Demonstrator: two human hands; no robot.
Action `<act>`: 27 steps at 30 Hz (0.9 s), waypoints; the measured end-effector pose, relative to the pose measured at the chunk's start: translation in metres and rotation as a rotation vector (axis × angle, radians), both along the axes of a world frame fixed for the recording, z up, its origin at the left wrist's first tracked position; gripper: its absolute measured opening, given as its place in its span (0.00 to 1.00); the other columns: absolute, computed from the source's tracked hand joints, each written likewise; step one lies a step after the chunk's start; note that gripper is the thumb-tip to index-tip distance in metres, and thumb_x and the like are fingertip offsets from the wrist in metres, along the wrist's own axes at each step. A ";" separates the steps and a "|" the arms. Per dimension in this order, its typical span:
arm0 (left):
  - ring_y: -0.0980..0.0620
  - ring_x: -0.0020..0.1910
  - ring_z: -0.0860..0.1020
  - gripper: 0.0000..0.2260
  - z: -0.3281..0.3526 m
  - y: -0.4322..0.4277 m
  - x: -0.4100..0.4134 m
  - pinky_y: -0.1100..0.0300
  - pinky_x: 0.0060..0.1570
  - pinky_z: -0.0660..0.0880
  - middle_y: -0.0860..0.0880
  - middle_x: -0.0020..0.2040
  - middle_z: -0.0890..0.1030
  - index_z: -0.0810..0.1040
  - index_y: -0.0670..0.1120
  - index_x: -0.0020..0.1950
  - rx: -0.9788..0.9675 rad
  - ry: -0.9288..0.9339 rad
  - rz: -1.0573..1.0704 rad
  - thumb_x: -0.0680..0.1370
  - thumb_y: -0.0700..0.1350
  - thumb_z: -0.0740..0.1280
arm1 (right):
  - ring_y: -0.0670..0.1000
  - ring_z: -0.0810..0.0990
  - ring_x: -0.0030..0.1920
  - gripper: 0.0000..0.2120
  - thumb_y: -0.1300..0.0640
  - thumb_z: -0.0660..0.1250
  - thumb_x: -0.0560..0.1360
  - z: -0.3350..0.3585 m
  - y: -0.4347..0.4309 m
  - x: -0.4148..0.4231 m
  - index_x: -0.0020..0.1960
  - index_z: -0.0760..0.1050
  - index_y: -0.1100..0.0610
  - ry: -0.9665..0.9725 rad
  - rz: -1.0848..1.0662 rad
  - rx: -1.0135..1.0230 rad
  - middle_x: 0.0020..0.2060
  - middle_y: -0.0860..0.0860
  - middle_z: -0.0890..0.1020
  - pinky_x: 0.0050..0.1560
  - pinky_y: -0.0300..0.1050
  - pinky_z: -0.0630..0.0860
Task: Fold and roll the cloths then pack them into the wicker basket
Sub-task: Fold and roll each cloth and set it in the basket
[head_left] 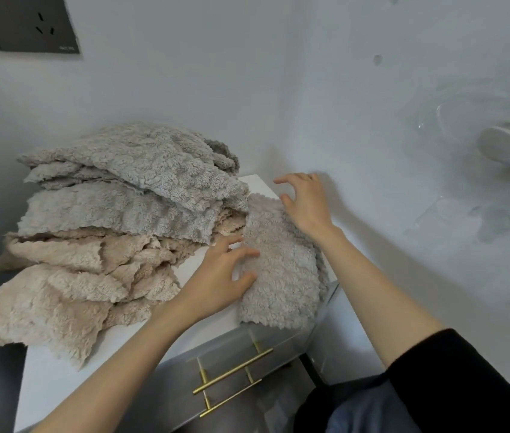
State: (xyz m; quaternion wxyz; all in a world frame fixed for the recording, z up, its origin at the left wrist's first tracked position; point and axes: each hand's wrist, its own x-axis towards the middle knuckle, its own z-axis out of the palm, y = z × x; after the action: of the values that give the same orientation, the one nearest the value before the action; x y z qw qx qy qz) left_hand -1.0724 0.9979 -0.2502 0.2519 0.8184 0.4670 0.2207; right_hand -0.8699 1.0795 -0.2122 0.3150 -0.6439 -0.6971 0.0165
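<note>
Folded grey cloth [281, 270] lies lengthwise on cabinet top [47, 379], just right of cloth pile [116, 220]. Probably kept apart for smoothing before roll. Left hand [225, 276] flat, fingers straight, pinning near edge. Right hand [305, 204] at far end, fingers spread loose, gripping nothing. Wicker basket out of sight.
</note>
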 end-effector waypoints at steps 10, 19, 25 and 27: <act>0.56 0.76 0.41 0.43 -0.001 -0.045 -0.012 0.54 0.73 0.51 0.56 0.77 0.40 0.51 0.65 0.75 -0.115 0.135 -0.176 0.67 0.64 0.72 | 0.50 0.67 0.27 0.19 0.51 0.57 0.80 0.002 -0.082 0.021 0.32 0.61 0.55 0.105 -0.179 -0.411 0.26 0.50 0.67 0.30 0.42 0.63; 0.54 0.76 0.53 0.25 -0.008 -0.060 -0.018 0.65 0.71 0.50 0.53 0.77 0.54 0.60 0.55 0.76 0.128 0.092 -0.123 0.80 0.48 0.63 | 0.49 0.64 0.25 0.23 0.46 0.64 0.77 -0.019 -0.112 0.018 0.30 0.59 0.53 0.350 -0.112 -0.608 0.24 0.49 0.63 0.25 0.38 0.64; 0.54 0.53 0.71 0.20 -0.008 -0.068 -0.013 0.62 0.50 0.70 0.51 0.60 0.69 0.71 0.50 0.70 0.262 0.089 -0.048 0.79 0.41 0.62 | 0.49 0.68 0.30 0.16 0.54 0.66 0.77 -0.019 -0.113 0.017 0.36 0.63 0.54 0.715 -0.120 -0.551 0.31 0.52 0.67 0.30 0.39 0.66; 0.54 0.46 0.70 0.20 -0.008 -0.069 -0.010 0.64 0.43 0.66 0.51 0.55 0.71 0.72 0.49 0.69 0.276 0.073 -0.025 0.77 0.39 0.62 | 0.52 0.69 0.32 0.14 0.56 0.64 0.78 -0.019 -0.114 0.015 0.37 0.64 0.54 0.780 -0.114 -0.502 0.34 0.54 0.69 0.30 0.38 0.68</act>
State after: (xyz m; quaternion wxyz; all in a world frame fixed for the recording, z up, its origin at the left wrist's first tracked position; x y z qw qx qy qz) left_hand -1.0827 0.9290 -0.2582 0.1225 0.8585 0.4307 0.2499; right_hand -0.8553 0.9657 -0.2317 0.3882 -0.6833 -0.4645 0.4082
